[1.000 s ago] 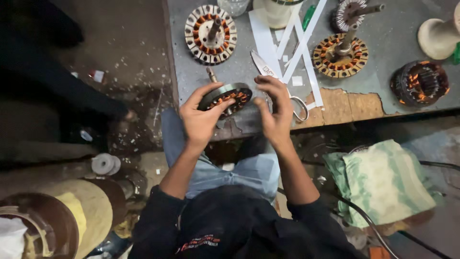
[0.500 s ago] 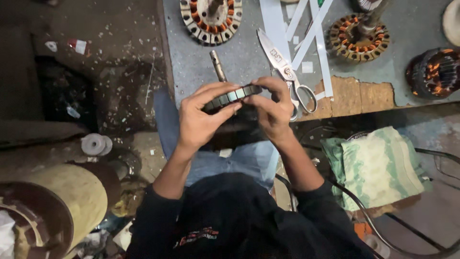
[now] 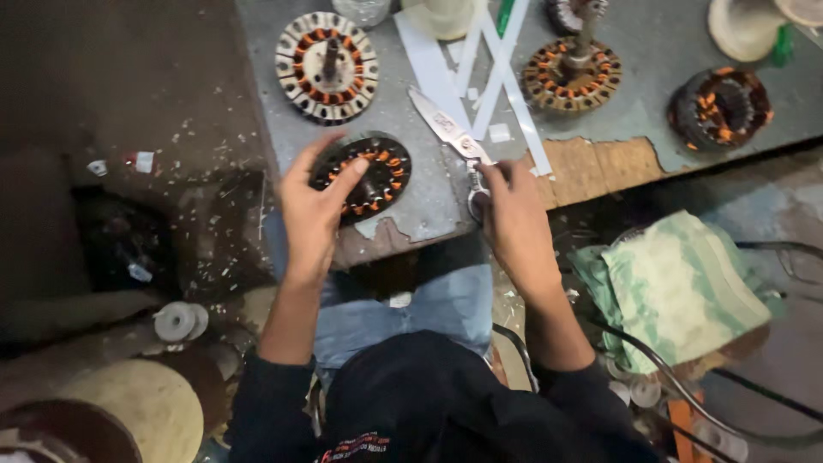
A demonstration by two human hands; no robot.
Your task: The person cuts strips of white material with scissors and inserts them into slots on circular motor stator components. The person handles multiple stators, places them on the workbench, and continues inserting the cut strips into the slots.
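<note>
The left hand point(image 3: 313, 210) gripped 1 dark stator point(image 3: 362, 176), steadying it flat on the bench point(image 3: 411, 214); at 3 o'clock, the right hand point(image 3: 513, 223) closed on the scissors point(image 3: 454, 137).

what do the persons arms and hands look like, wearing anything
Both hands, left hand and right hand, are bare, with no gloves. No rings or watch show. The forearms are bare too, and dark sleeves are pushed up near the elbows. The dark top bears a small red and white printed marking at the chest.
</note>
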